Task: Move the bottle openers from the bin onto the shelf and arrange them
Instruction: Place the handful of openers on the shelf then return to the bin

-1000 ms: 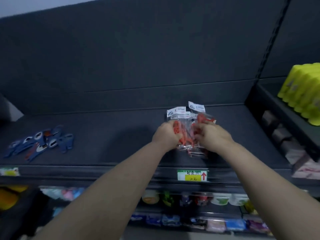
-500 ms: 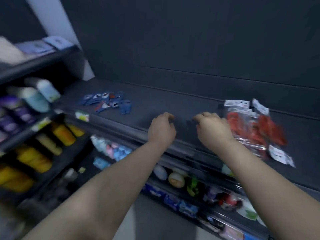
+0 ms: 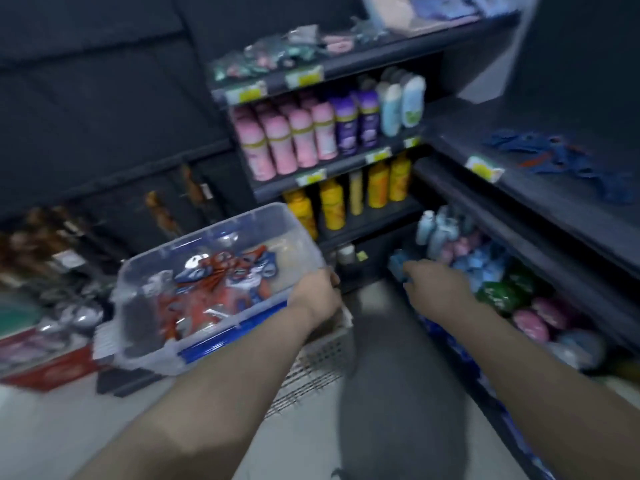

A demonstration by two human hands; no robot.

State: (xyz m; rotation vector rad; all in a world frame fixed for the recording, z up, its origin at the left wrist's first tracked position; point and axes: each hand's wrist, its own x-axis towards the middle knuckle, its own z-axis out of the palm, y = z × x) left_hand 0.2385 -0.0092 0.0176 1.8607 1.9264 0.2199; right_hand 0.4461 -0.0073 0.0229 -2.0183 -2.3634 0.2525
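Note:
A clear plastic bin (image 3: 145,282) sits low at the left and holds several packaged orange and blue bottle openers (image 3: 221,282). My left hand (image 3: 317,292) is at the bin's right rim; motion blur hides its fingers, so a grip cannot be made out. My right hand (image 3: 436,289) hovers to the right of the bin with loosely curled fingers and holds nothing. Several loose blue bottle openers (image 3: 561,161) lie on the dark shelf (image 3: 519,199) at the upper right.
The bin rests on a white lattice basket (image 3: 325,355) on the floor. Behind it, shelves carry pink, purple and yellow bottles (image 3: 294,140). Lower shelves at the right hold blue, green and pink packs (image 3: 498,289). Kitchen tools hang at the left.
The view swung left and down from the shelf to the bin. Both hands left the orange packs on the shelf; my left hand now reaches the bin's rim.

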